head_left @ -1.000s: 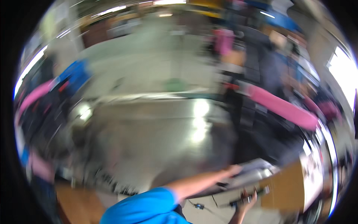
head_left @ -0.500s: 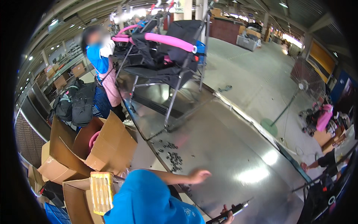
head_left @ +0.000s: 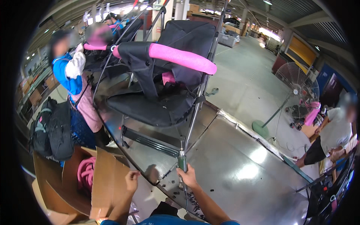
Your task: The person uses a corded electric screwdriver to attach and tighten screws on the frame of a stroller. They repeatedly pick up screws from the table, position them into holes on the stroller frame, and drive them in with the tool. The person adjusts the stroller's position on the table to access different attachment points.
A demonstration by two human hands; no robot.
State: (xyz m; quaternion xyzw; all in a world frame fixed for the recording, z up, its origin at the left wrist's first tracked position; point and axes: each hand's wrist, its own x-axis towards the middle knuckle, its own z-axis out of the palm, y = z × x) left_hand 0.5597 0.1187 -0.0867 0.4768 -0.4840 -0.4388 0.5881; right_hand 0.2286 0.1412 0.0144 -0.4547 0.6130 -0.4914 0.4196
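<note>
My right hand point(head_left: 188, 175) is wrapped around a green and silver power screwdriver point(head_left: 182, 162), held upright with its tip by the footrest point(head_left: 152, 141) of a stroller. Whether the tip touches the frame I cannot tell. The stroller has a black fabric seat point(head_left: 153, 107), metal tubes and a pink foam bar point(head_left: 182, 58), and stands on a shiny metal bench point(head_left: 221, 150). My left hand point(head_left: 132, 180) is over the bench's left edge, beside a cardboard box. Its fingers are pinched together; what they hold, if anything, is too small to make out.
Small black parts point(head_left: 195, 205) lie scattered on the near bench. The open cardboard box point(head_left: 108, 183) at left holds pink foam pieces point(head_left: 87, 170). A co-worker point(head_left: 69, 71) stands at the far left, another person point(head_left: 335, 123) at right. A fan point(head_left: 296, 90) stands beyond the bench.
My right hand has brought the screwdriver from the lower edge up to the stroller's footrest. My left hand has moved left off the bench middle, its fingers now curled. The stroller looks nearer.
</note>
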